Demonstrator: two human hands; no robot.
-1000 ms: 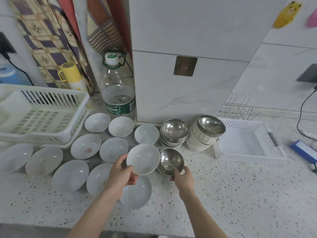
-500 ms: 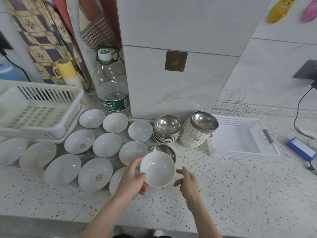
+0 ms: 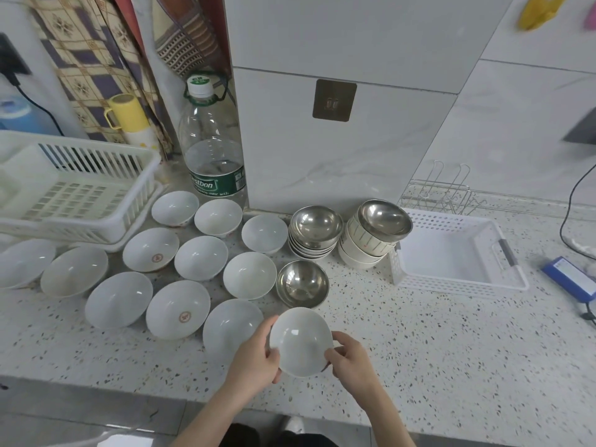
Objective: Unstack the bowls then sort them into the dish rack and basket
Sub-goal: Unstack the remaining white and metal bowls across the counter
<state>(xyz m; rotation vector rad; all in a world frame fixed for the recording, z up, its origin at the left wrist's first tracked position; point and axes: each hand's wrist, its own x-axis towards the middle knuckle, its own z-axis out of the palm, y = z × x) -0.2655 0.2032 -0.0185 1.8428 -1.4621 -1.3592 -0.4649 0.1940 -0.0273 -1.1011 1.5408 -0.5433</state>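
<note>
Both hands hold one white bowl (image 3: 300, 341) above the near edge of the speckled counter (image 3: 451, 350). The left hand (image 3: 254, 359) grips its left rim, thumb over the edge; the right hand (image 3: 350, 359) pinches its right rim. The bowl tilts slightly toward the camera, and whether its base touches the counter is hard to tell.

Just behind it sits a single steel bowl (image 3: 302, 283), upright on the counter. Left of that, a dozen white bowls (image 3: 200, 258) lie spread out singly in rough rows, reaching the dish rack (image 3: 77, 191) at the far left. Behind the steel bowl stands a stack of steel bowls (image 3: 316, 230), and beside it a leaning stack (image 3: 371, 243) of white bowls topped by a steel one, which rests against the white basket (image 3: 451, 253) on the right. The basket holds no bowls, nor does the rack. A water bottle (image 3: 211, 150) stands behind the spread bowls.
</note>
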